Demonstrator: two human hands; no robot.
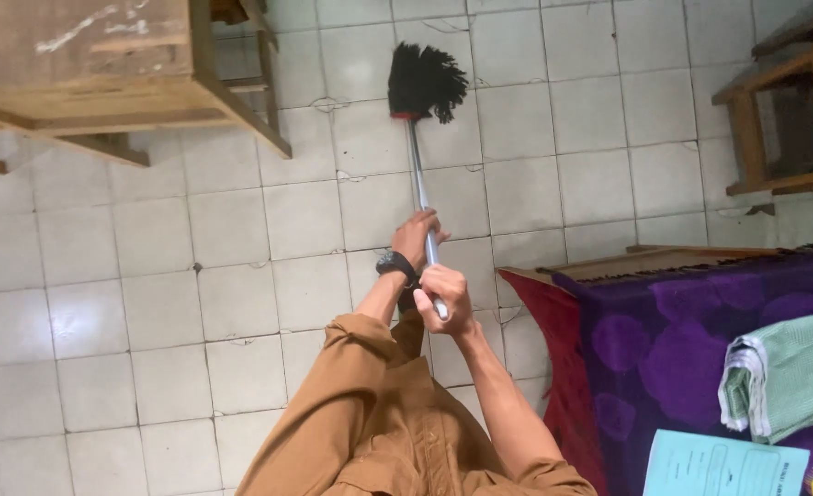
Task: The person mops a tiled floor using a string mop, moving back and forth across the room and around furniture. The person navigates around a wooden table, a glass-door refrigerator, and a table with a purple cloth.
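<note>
1. My right hand [444, 296] is wrapped in a fist around the near end of the mop handle [422, 197], fingers curled tight over the metal tube.
2. My left hand [416, 237], with a black wristwatch [395, 265] on that wrist, grips the same handle just beyond the right hand, also closed round it.
3. The handle runs away from my hands to the black string mop head [425, 83], which rests on the white tiled floor [241, 239].
4. The wooden table [103, 73] stands left of the mop head, well apart from it; a wooden bench [783, 110] sits to the mop head's right.
5. Nearer to me than the mop head, on its right, is a table under a purple patterned cloth [700, 340], with a folded green towel [788, 372] and a pale blue paper sheet [723, 464] on it.
6. Risk, as I judge it: both hands sit close together at the handle's end, so a wide sweep could swing loose and knock a table leg; the cloth's hanging edge could snag my elbow and pull the towel and paper down.
</note>
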